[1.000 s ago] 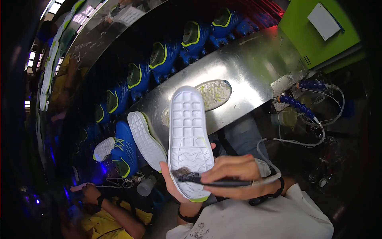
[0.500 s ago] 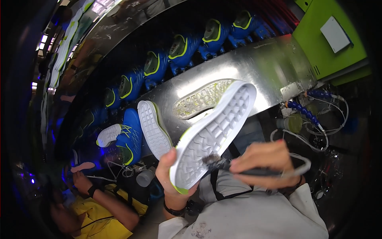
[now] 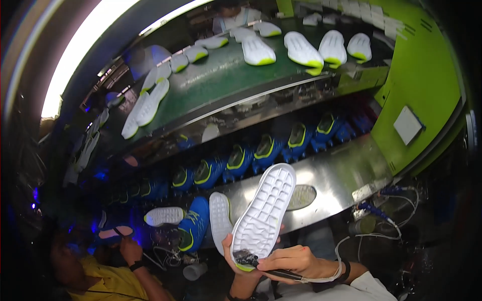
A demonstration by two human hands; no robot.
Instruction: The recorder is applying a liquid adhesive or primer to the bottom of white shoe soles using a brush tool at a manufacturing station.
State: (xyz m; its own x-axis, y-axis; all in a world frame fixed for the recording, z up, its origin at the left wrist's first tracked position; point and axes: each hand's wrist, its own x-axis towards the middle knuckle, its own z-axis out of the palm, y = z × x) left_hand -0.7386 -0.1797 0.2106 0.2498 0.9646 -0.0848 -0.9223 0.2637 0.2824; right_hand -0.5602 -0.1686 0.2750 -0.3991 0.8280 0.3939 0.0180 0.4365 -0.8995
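Observation:
A white shoe sole (image 3: pixel 267 205) with a waffle-like cavity and a lime-green heel edge is held up in my left hand (image 3: pixel 227 247), its fingers wrapped round the heel end. My right hand (image 3: pixel 296 260) grips the dark handle of a brush (image 3: pixel 247 257) with a pale hose trailing from it. The dark bristles lie against the cavity at the heel. Just left of the held sole, another white sole (image 3: pixel 219 218) rests on the metal shelf (image 3: pixel 334 185). Behind the held one, a sole (image 3: pixel 304 197) lies partly hidden. A blue shoe (image 3: pixel 195 223) stands further left.
Several blue shoes (image 3: pixel 236 156) line a rack beyond the shelf. Above it runs a green belt (image 3: pixel 201 90) carrying several white soles. A green panel (image 3: pixel 427 85) stands at right, near blue jointed hoses (image 3: pixel 375 210). A co-worker in yellow (image 3: pixel 108 281) sits at left.
The view has tilted up, bringing the green belt and its soles into sight. The brush has shifted down to the heel end of the sole. Both hands keep their holds.

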